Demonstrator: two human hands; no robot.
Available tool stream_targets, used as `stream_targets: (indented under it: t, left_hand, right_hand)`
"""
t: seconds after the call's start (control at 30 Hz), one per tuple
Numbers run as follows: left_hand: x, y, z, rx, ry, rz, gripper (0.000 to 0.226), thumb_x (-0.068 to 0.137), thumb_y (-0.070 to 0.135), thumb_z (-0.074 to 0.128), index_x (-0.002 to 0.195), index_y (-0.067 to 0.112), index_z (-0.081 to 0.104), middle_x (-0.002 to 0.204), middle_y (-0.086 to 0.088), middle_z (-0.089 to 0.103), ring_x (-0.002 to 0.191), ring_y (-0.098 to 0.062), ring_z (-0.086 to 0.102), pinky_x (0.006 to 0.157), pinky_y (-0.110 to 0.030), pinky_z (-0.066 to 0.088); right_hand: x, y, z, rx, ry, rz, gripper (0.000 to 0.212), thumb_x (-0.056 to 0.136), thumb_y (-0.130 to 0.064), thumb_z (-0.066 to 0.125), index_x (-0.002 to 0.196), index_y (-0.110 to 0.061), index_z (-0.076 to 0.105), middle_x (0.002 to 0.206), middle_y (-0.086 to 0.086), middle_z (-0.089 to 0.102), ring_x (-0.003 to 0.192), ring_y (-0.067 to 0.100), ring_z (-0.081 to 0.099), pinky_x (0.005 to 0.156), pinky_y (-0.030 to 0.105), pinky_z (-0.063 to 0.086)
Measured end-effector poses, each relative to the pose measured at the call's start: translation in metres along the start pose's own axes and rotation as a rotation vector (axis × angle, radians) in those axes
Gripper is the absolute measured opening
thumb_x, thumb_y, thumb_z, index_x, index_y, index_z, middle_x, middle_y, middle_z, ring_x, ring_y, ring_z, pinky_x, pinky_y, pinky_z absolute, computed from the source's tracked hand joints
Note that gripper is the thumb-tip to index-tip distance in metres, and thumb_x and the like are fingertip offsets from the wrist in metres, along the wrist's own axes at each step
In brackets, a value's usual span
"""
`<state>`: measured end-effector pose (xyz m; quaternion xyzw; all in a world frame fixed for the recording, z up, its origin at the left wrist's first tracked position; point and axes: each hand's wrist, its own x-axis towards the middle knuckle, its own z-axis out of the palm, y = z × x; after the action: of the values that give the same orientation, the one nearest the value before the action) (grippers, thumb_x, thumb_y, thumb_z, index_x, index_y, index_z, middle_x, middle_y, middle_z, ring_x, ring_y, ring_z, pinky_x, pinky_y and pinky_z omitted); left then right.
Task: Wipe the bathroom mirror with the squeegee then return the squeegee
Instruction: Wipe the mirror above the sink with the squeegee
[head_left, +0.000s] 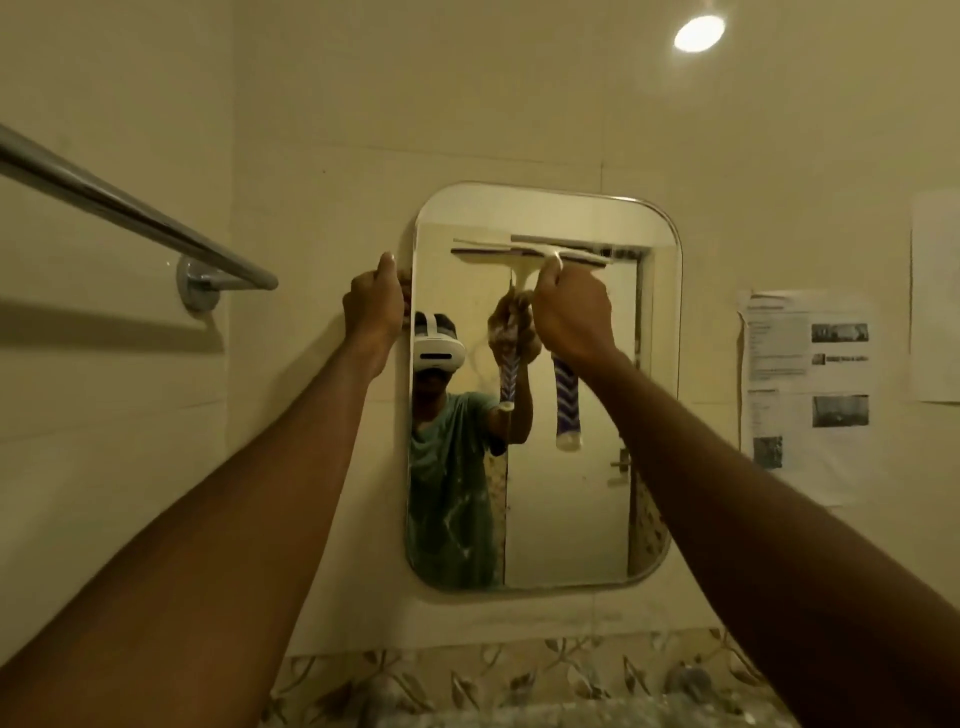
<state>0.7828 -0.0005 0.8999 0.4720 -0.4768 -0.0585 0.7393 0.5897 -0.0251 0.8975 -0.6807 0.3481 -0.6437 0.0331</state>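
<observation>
A rounded rectangular mirror (571, 493) hangs on the cream tiled wall ahead. My right hand (574, 312) grips the squeegee (524, 257) by its handle; the white blade lies flat and horizontal against the upper part of the glass, and the blue-and-white patterned handle end hangs below my fist. My left hand (375, 304) is closed on the mirror's left edge near the top. The glass reflects a person in a green shirt, both hands and the squeegee.
A chrome towel rail (130, 208) juts from the left wall at about hand height. Printed paper sheets (808, 384) are stuck to the wall right of the mirror. A leaf-patterned tile band (493, 680) runs below. A ceiling light (698, 32) glows top right.
</observation>
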Motion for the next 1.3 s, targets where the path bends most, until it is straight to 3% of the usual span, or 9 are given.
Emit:
stream_targets:
  t: [0.17,0.27,0.37,0.6,0.7,0.9,1.03,1.13,1.3]
  left_hand:
    - [0.006,-0.004,0.0,-0.067,-0.057,-0.055,0.056,0.1,0.048,0.025,0.085,0.014,0.067,0.086,-0.01,0.072,0.079,-0.025,0.068,0.084,-0.043,0.057]
    - [0.009,-0.006,0.001,-0.07,-0.059,-0.058,0.06,0.1,0.05,0.023,0.078,0.015,0.066,0.08,-0.008,0.07,0.071,-0.022,0.066,0.08,-0.039,0.057]
    - [0.013,-0.007,0.0,-0.059,-0.07,-0.055,0.065,0.099,0.053,0.021,0.079,0.013,0.067,0.079,-0.009,0.07,0.071,-0.023,0.066,0.077,-0.038,0.057]
    - [0.015,-0.009,0.0,-0.048,-0.057,-0.022,0.065,0.1,0.051,0.019,0.078,0.012,0.066,0.08,-0.01,0.07,0.075,-0.025,0.067,0.07,-0.035,0.056]
    - [0.017,-0.008,-0.002,-0.036,-0.066,-0.012,0.065,0.101,0.051,0.019,0.078,0.012,0.066,0.081,-0.01,0.07,0.074,-0.024,0.068,0.064,-0.031,0.055]
    - [0.021,-0.007,-0.003,-0.056,-0.097,-0.051,0.069,0.1,0.054,0.017,0.079,0.01,0.066,0.083,-0.013,0.071,0.077,-0.028,0.069,0.073,-0.039,0.059]
    - [0.024,-0.006,-0.006,-0.106,-0.154,-0.111,0.075,0.098,0.06,0.013,0.08,0.009,0.066,0.085,-0.015,0.071,0.08,-0.03,0.069,0.075,-0.042,0.059]
    - [0.025,-0.005,-0.01,-0.141,-0.208,-0.124,0.081,0.097,0.061,0.011,0.084,0.005,0.068,0.082,-0.014,0.071,0.077,-0.029,0.069,0.071,-0.038,0.059]
    - [0.024,-0.005,-0.01,-0.172,-0.215,-0.121,0.076,0.1,0.056,0.013,0.082,0.004,0.066,0.079,-0.014,0.069,0.072,-0.027,0.067,0.067,-0.036,0.058]
  right_hand:
    - [0.04,-0.023,0.006,-0.039,0.04,-0.005,0.048,0.104,-0.033,0.03,0.065,-0.016,0.05,0.061,-0.002,0.052,0.054,0.008,0.05,0.058,0.025,0.042]
    - [0.036,-0.02,0.012,-0.087,0.033,0.003,0.046,0.104,-0.036,0.027,0.079,-0.011,0.056,0.064,-0.003,0.052,0.056,0.007,0.052,0.056,0.023,0.041]
    - [0.006,-0.007,0.015,-0.082,-0.029,0.02,0.042,0.104,-0.039,0.029,0.099,-0.009,0.057,0.071,-0.002,0.059,0.059,0.009,0.059,0.052,0.023,0.045]
    - [-0.115,0.034,0.015,-0.058,-0.168,0.111,0.034,0.099,-0.042,0.032,0.094,-0.014,0.05,0.071,-0.003,0.057,0.056,0.007,0.057,0.046,0.019,0.044]
    - [-0.096,0.029,0.011,-0.123,-0.12,0.08,0.036,0.104,-0.038,0.028,0.088,-0.016,0.052,0.07,-0.003,0.055,0.055,0.006,0.053,0.047,0.015,0.036]
    - [0.015,-0.025,0.005,-0.104,0.016,-0.07,0.047,0.106,-0.033,0.027,0.066,-0.02,0.048,0.058,-0.004,0.051,0.046,0.004,0.046,0.046,0.017,0.033]
    - [0.04,-0.031,0.017,-0.143,-0.006,-0.05,0.047,0.105,-0.037,0.026,0.084,-0.01,0.058,0.064,-0.002,0.055,0.057,0.009,0.055,0.053,0.021,0.04]
    - [0.001,-0.02,0.024,-0.086,-0.063,-0.025,0.032,0.104,-0.035,0.034,0.1,-0.012,0.056,0.073,-0.002,0.061,0.058,0.008,0.061,0.049,0.019,0.045]
    - [-0.104,0.023,0.039,-0.031,-0.159,0.039,0.022,0.102,-0.037,0.038,0.095,-0.02,0.049,0.071,-0.002,0.06,0.053,0.006,0.056,0.044,0.02,0.048]
